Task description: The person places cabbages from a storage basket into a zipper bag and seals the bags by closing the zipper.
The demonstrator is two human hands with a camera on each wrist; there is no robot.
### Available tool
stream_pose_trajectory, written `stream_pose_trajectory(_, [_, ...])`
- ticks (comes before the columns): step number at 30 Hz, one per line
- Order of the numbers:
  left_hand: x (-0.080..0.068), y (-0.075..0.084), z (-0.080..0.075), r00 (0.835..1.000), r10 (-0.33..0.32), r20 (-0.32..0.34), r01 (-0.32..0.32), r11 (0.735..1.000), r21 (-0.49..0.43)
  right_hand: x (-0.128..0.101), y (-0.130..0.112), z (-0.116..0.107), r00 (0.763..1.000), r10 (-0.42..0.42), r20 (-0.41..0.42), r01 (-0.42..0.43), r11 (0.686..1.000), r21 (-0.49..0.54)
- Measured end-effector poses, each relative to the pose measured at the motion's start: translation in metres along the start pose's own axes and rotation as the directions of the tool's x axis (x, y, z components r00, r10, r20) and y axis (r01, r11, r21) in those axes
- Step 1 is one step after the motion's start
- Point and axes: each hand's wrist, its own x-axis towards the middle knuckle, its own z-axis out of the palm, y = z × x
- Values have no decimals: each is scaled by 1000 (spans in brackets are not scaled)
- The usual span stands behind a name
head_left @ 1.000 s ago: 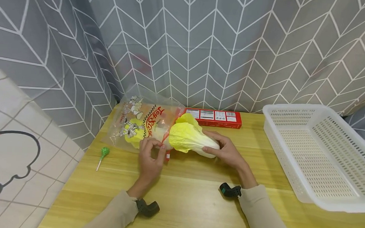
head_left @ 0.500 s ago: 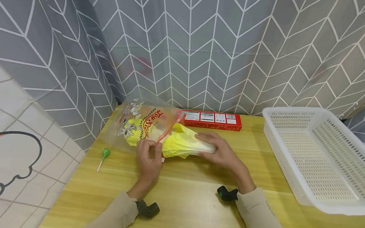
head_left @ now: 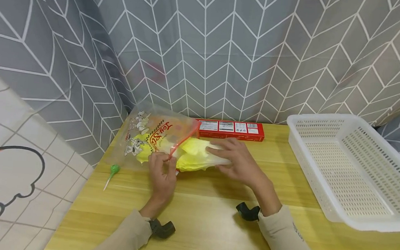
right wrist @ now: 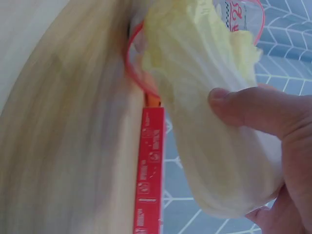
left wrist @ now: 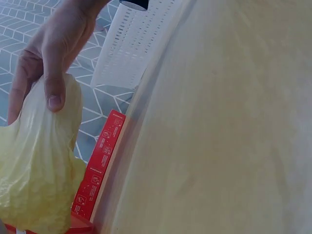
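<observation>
My right hand (head_left: 241, 163) holds a napa cabbage (head_left: 192, 162) by its pale base. In the right wrist view, the thumb presses across the ribs of the cabbage (right wrist: 209, 136). Its yellow leafy end lies at the mouth of a clear zip bag (head_left: 155, 128); how far it reaches inside is hard to tell. My left hand (head_left: 162, 174) pinches the bag's red edge between thumb and fingers. Through the printed plastic show another yellow-and-white leafy thing and something orange. The left wrist view has the right hand (left wrist: 58, 53) over the cabbage (left wrist: 44, 161).
Behind the cabbage, a long red box (head_left: 231, 130) lies along the table's back edge. A white perforated basket (head_left: 322, 117) stands at the right. Left of the bag is a green lollipop (head_left: 114, 169). A patterned grey curtain (head_left: 217, 58) hangs behind the wooden table (head_left: 208, 223).
My right hand has moved left, bringing the cabbage closer to and into the bag's mouth. The left hand keeps its pinch on the bag's edge and has shifted slightly left.
</observation>
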Motion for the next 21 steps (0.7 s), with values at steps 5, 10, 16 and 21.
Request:
stream_pose_trajectory(5, [0,1,-1,998,46,43,-45,999,-15,1,0,0,1000,18,-12,-18,1000,23])
stream_pose_trajectory(10, [-1,-1,-2,995,78,65,-76,996,-36,-2,7,0,983,179,-31,-166,956,244])
stream_pose_trajectory(16, [0,-1,-1,992,104,74,-102,994,-35,-2,10,-2,934,356,-24,-301,823,481])
stream_pose_trajectory(21, [1,0,-1,992,93,81,-93,996,-11,-2,9,-5,872,489,-4,-398,716,573])
